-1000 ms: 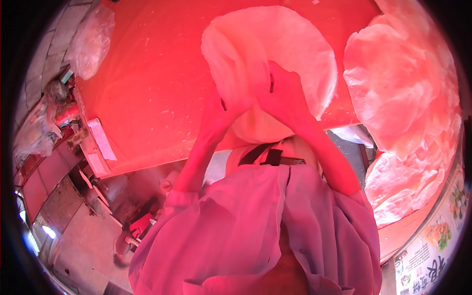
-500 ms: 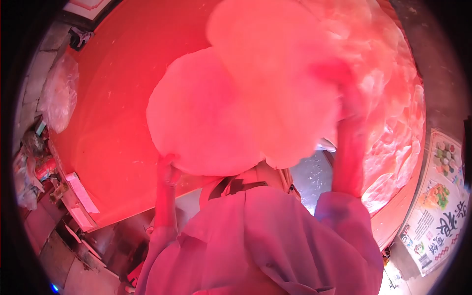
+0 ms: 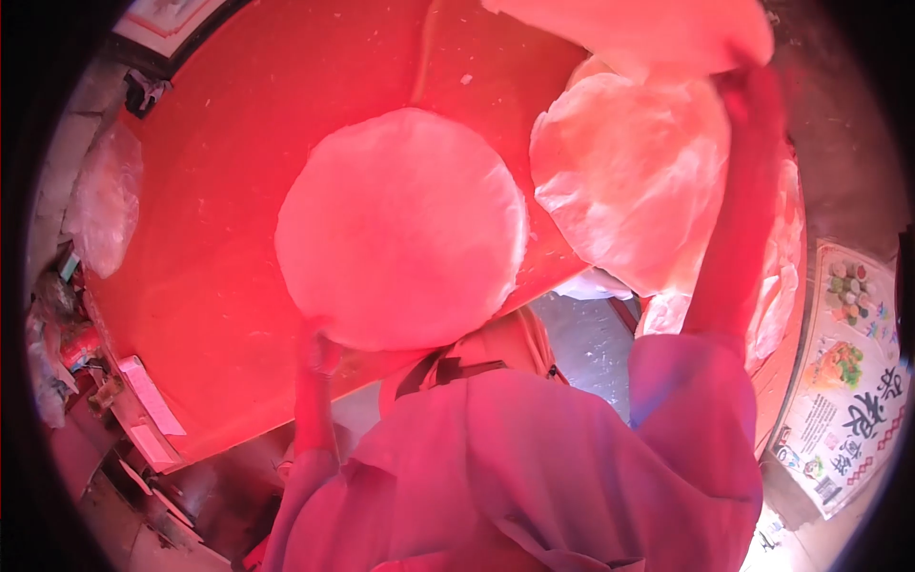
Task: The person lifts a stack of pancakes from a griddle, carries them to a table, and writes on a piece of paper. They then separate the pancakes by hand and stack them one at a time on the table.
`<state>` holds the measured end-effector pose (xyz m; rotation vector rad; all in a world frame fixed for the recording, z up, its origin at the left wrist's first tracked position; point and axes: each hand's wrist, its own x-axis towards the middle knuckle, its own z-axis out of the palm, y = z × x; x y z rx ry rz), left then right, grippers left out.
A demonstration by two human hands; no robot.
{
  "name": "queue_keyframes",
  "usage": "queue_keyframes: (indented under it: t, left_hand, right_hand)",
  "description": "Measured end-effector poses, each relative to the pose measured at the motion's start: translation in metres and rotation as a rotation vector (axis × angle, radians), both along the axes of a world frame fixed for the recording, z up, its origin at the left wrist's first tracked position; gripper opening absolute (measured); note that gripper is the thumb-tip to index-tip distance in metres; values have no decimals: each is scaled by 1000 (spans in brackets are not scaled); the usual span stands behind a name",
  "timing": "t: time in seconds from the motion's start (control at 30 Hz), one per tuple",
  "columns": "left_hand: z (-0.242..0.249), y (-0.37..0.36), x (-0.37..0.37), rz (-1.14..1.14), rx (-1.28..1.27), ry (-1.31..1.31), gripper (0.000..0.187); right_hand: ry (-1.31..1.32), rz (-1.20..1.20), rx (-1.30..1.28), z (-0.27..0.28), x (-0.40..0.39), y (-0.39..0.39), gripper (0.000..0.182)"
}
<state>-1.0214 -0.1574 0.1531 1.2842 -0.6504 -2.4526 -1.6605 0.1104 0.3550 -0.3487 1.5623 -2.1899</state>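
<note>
A round, pale, thin flatbread [image 3: 400, 229] lies on the red-lit table, possibly with more beneath it. My left hand [image 3: 321, 351] is at its lower left edge, fingers closed on the rim. Up at the top right, my right hand [image 3: 748, 84] grips the edge of another thin flatbread [image 3: 648, 33], which hangs in the air and runs out of view. Motion blurs that hand somewhat. Below it, a wrinkled flatbread [image 3: 629, 181] is spread over several others on the right side.
The red table [image 3: 210, 286] reaches to the left and back. A clear plastic bag [image 3: 107, 195] hangs by its left edge, with pink slips [image 3: 151, 396] near the front corner. A printed food sign [image 3: 839, 381] stands at the right. A framed board [image 3: 172, 24] is at top left.
My right hand has swung up and to the right with a flatbread, uncovering the round one in the middle. My left hand has stayed at the edge, slightly lower.
</note>
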Motion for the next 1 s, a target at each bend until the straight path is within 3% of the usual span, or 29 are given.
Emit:
queue_keyframes:
  t: [0.07,0.1,0.13,0.2,0.23,0.27,0.33,0.53,0.67,0.77,1.0]
  left_hand:
    - [26,1,-9,2,-10,53,51]
    - [48,6,-22,-19,-11,109,54]
    - [63,10,-34,-44,-14,163,58]
    - [75,14,-52,-172,-186,196,59]
    - [81,16,-61,-239,-270,210,60]
    - [87,18,-72,-258,-303,182,58]
    - [99,22,-90,-285,-369,110,54]
    - [106,19,-99,-332,-398,42,53]
    - [113,22,-108,-338,-385,17,54]
    - [115,19,-105,-388,-387,-1,54]
    - [109,21,-110,-407,-431,-22,53]
  right_hand:
    - [-122,34,136,-87,16,35,20]
    - [218,65,643,-106,68,29,17]
    - [-176,162,307,-119,111,8,15]
    - [244,327,296,-134,228,-36,23]
    - [-424,577,81,-126,252,-52,42]
    - [-564,740,-202,-152,287,-66,53]
    - [-101,818,426,-109,355,-103,59]
    - [57,655,586,-82,356,-111,58]
    - [524,635,624,-81,384,-122,64]
    - [25,603,613,-86,364,-118,71]
    - [204,685,611,-71,382,-123,66]
